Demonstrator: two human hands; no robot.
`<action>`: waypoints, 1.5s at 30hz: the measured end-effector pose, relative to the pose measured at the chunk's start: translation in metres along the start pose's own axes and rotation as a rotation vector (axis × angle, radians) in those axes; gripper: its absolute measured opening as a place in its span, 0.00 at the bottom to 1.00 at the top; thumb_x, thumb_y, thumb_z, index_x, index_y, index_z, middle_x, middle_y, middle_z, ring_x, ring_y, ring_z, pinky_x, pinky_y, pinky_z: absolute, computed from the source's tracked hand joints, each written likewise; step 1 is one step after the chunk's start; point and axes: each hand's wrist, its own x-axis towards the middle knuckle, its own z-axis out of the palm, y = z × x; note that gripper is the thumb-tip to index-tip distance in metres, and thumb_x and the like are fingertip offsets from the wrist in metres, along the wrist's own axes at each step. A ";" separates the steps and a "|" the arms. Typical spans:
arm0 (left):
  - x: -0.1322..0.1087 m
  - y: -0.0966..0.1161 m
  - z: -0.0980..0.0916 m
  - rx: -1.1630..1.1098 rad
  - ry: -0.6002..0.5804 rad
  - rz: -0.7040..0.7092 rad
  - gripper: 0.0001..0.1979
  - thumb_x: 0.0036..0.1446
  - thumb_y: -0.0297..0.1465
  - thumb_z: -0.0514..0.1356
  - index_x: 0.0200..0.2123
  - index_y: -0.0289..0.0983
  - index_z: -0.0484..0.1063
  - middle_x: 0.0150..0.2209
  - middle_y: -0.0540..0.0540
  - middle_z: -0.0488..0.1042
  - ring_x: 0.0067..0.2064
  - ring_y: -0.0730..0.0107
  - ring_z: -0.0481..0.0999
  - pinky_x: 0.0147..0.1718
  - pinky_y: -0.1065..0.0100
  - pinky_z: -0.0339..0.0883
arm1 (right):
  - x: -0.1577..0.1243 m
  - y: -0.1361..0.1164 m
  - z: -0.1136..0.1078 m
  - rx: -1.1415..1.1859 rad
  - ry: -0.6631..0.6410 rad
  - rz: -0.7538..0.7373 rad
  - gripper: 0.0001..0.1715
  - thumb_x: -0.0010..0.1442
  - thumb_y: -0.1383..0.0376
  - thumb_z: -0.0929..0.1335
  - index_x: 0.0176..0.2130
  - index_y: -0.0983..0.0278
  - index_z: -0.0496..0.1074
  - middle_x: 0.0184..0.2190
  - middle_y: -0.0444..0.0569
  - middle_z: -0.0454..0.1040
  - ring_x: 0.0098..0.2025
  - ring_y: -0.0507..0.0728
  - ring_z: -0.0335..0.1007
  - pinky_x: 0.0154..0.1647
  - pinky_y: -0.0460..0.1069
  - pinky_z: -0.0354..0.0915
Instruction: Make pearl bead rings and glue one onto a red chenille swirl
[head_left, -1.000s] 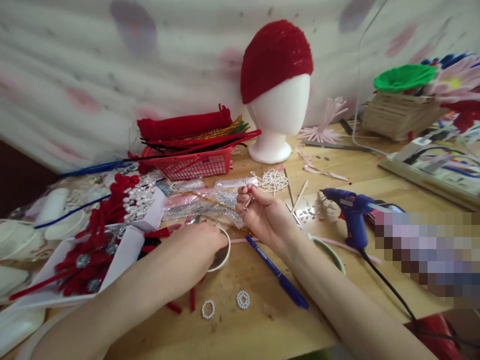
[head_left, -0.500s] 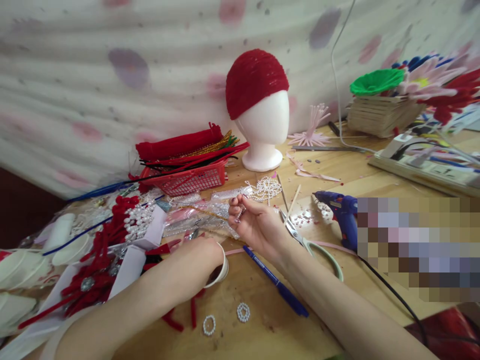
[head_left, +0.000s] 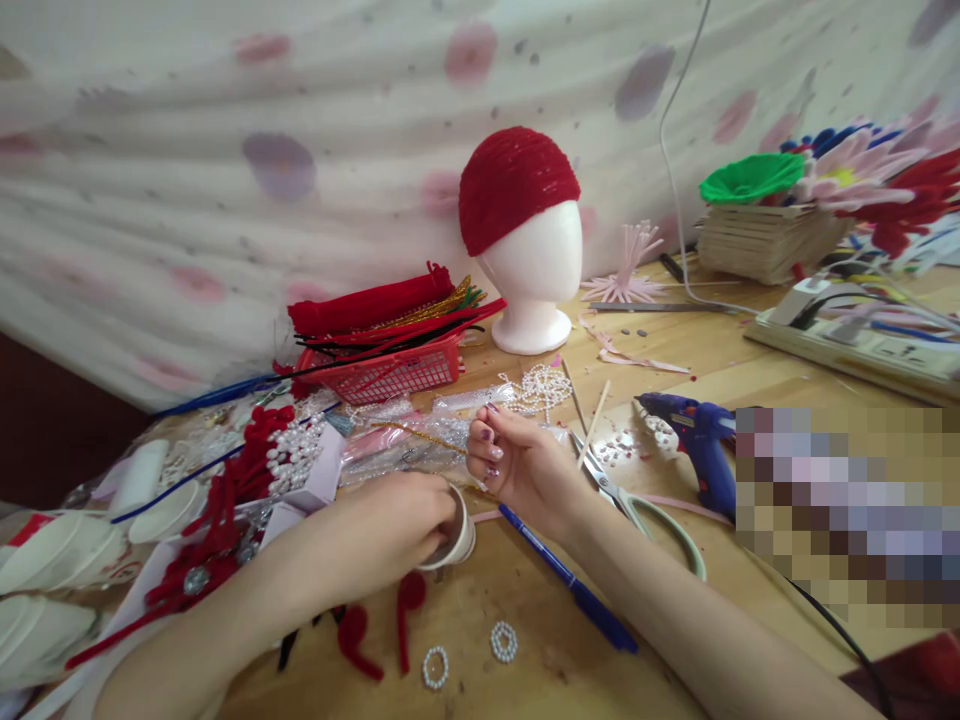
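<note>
My left hand (head_left: 390,525) curls over a small white paper cup (head_left: 459,535) and tips it on the wooden table; the fingertips reach into its mouth. My right hand (head_left: 517,462) hovers just beyond the cup with its fingers pinched on something small that I cannot make out. A blue pen (head_left: 570,582) lies under my right wrist. Two little pearl rings (head_left: 469,655) and bent red pipe cleaners (head_left: 379,630) lie in front of the cup. Clear bags with a gold pipe cleaner (head_left: 409,445) lie behind my hands.
A white foam head with a red cap (head_left: 525,240) stands at the back. A red basket of pipe cleaners (head_left: 382,365) is to its left. Scissors (head_left: 637,500) and a blue glue gun (head_left: 701,440) lie right. Pearl strands (head_left: 536,385), red ornaments (head_left: 225,500) and stacked cups (head_left: 45,560) crowd the left.
My left hand has tilted the paper cup and drawn it nearer. My right hand has dropped lower towards the cup. The view has shifted downward.
</note>
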 end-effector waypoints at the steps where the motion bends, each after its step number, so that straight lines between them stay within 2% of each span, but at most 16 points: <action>1: -0.003 0.001 -0.008 -0.034 -0.014 0.012 0.09 0.58 0.22 0.57 0.31 0.38 0.76 0.34 0.49 0.78 0.38 0.67 0.76 0.39 0.66 0.66 | 0.000 0.000 0.000 -0.024 -0.006 -0.007 0.10 0.54 0.67 0.73 0.30 0.66 0.67 0.22 0.39 0.62 0.21 0.45 0.50 0.22 0.40 0.50; 3: -0.009 0.002 -0.021 -0.186 0.054 0.002 0.06 0.59 0.26 0.59 0.32 0.39 0.76 0.33 0.50 0.78 0.37 0.68 0.75 0.37 0.68 0.66 | -0.002 -0.001 0.003 -0.097 -0.031 -0.032 0.11 0.55 0.65 0.73 0.31 0.65 0.67 0.20 0.37 0.59 0.21 0.45 0.47 0.22 0.42 0.47; 4: -0.012 0.002 -0.025 -0.315 0.136 -0.038 0.05 0.59 0.30 0.60 0.32 0.39 0.76 0.31 0.51 0.77 0.35 0.70 0.75 0.35 0.69 0.66 | -0.005 -0.001 0.005 -0.154 -0.049 -0.062 0.12 0.55 0.63 0.73 0.31 0.65 0.67 0.20 0.36 0.58 0.21 0.46 0.46 0.22 0.42 0.46; 6: -0.016 0.001 -0.026 -0.691 0.383 -0.146 0.06 0.59 0.35 0.62 0.33 0.38 0.74 0.28 0.52 0.75 0.30 0.72 0.73 0.29 0.72 0.66 | -0.011 -0.001 0.010 -0.328 -0.100 -0.156 0.13 0.58 0.61 0.72 0.31 0.63 0.66 0.20 0.37 0.58 0.22 0.47 0.46 0.23 0.44 0.47; 8: -0.017 0.000 -0.019 -1.080 0.631 -0.170 0.11 0.56 0.39 0.67 0.33 0.37 0.72 0.26 0.53 0.73 0.26 0.76 0.71 0.25 0.75 0.65 | -0.020 0.001 0.016 -0.551 -0.170 -0.251 0.14 0.63 0.58 0.69 0.31 0.62 0.65 0.22 0.38 0.59 0.23 0.48 0.49 0.25 0.46 0.48; 9: -0.017 0.001 -0.014 -1.245 0.674 -0.136 0.14 0.53 0.39 0.69 0.31 0.36 0.72 0.25 0.53 0.72 0.25 0.77 0.71 0.25 0.76 0.65 | -0.024 0.002 0.018 -0.646 -0.206 -0.264 0.14 0.65 0.57 0.68 0.32 0.62 0.65 0.23 0.38 0.60 0.24 0.49 0.50 0.26 0.46 0.49; 12: -0.014 0.004 -0.001 -1.542 0.630 -0.063 0.14 0.52 0.37 0.71 0.28 0.35 0.71 0.24 0.53 0.69 0.25 0.80 0.68 0.26 0.77 0.66 | -0.032 0.005 0.021 -0.822 -0.287 -0.252 0.13 0.68 0.57 0.65 0.34 0.62 0.64 0.25 0.39 0.59 0.26 0.49 0.51 0.26 0.47 0.50; 17: -0.008 0.013 0.009 -1.756 0.581 -0.048 0.12 0.55 0.34 0.69 0.27 0.34 0.71 0.26 0.53 0.68 0.26 0.80 0.68 0.29 0.77 0.67 | -0.034 0.009 0.021 -0.876 -0.320 -0.227 0.12 0.69 0.57 0.63 0.36 0.61 0.64 0.27 0.40 0.61 0.27 0.49 0.53 0.27 0.47 0.52; 22: -0.003 0.016 0.014 -1.826 0.568 -0.084 0.11 0.51 0.32 0.72 0.28 0.35 0.73 0.26 0.53 0.71 0.26 0.81 0.70 0.28 0.79 0.68 | -0.034 0.008 0.024 -1.035 -0.316 -0.319 0.11 0.70 0.61 0.61 0.36 0.62 0.66 0.29 0.41 0.63 0.30 0.50 0.57 0.30 0.47 0.56; 28: -0.003 0.021 0.020 -1.953 0.592 -0.171 0.11 0.47 0.29 0.74 0.30 0.35 0.75 0.27 0.52 0.73 0.28 0.81 0.72 0.30 0.79 0.70 | -0.032 0.009 0.025 -1.146 -0.286 -0.389 0.11 0.70 0.64 0.60 0.34 0.61 0.64 0.29 0.42 0.64 0.29 0.51 0.57 0.29 0.47 0.56; 32: -0.002 0.024 0.020 -2.030 0.593 -0.196 0.11 0.44 0.27 0.75 0.30 0.34 0.76 0.29 0.52 0.76 0.30 0.80 0.75 0.33 0.79 0.72 | -0.031 0.010 0.025 -1.153 -0.269 -0.387 0.11 0.71 0.63 0.60 0.35 0.61 0.66 0.29 0.43 0.67 0.30 0.51 0.60 0.30 0.48 0.58; 38: -0.002 0.025 0.022 -2.030 0.595 -0.194 0.11 0.45 0.28 0.75 0.29 0.34 0.76 0.27 0.53 0.74 0.27 0.82 0.73 0.27 0.81 0.70 | -0.030 0.012 0.022 -1.097 -0.270 -0.359 0.10 0.71 0.62 0.61 0.36 0.60 0.67 0.31 0.44 0.70 0.32 0.51 0.64 0.32 0.48 0.61; 41: -0.002 0.025 0.023 -2.015 0.608 -0.194 0.11 0.47 0.29 0.74 0.30 0.34 0.75 0.28 0.53 0.75 0.28 0.81 0.74 0.27 0.80 0.71 | -0.030 0.012 0.020 -1.095 -0.270 -0.351 0.11 0.71 0.61 0.61 0.36 0.61 0.67 0.31 0.44 0.71 0.32 0.51 0.65 0.33 0.47 0.61; 45: -0.002 0.025 0.024 -2.078 0.599 -0.202 0.11 0.44 0.27 0.75 0.30 0.35 0.76 0.28 0.52 0.76 0.27 0.81 0.74 0.28 0.81 0.71 | -0.030 0.011 0.019 -1.102 -0.273 -0.340 0.11 0.71 0.61 0.61 0.37 0.61 0.66 0.32 0.44 0.71 0.34 0.52 0.66 0.35 0.48 0.62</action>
